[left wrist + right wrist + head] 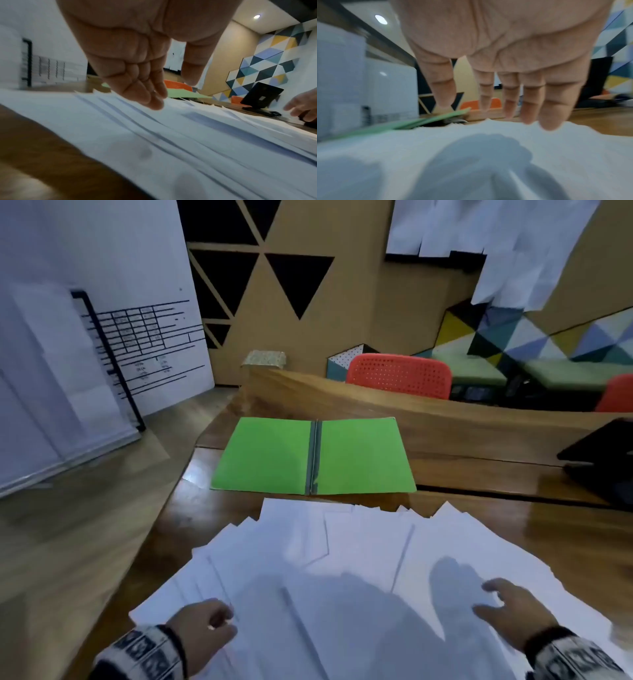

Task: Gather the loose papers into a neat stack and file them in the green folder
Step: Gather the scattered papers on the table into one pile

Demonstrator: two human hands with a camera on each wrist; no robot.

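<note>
Wooden table (479, 529) spanning the near scene, carrying everything below. Whiteboard (102, 344) with a printed grid leaning at far left.

Loose papers (342, 559) lying fanned out and overlapping across the near middle of the table, corners jutting at the far edge, not squared up. Also showing in the left wrist view (188, 142) as staggered sheet edges, and in the right wrist view (539, 148) as a blurred white spread.

Green folder (313, 455) lying open and flat just beyond the papers, spine running near-to-far, both covers bare, near edge just clear of the sheets. Seen edge-on in the right wrist view (419, 120).

Red chair (399, 374) standing behind the far desk divider. Dark laptop (603, 460) sitting at the far right of the table.

Left hand (205, 631) hovering over the near-left sheets, fingers loosely curled and released, gripping nothing; wrist view (137, 60) showing fingertips just above the paper, contact not determinable. Right hand (510, 607) hovering over the near-right sheets, fingers spread and released, holding nothing; wrist view (513, 67) showing straight fingers pointing down, shadow falling on the sheets below.
</note>
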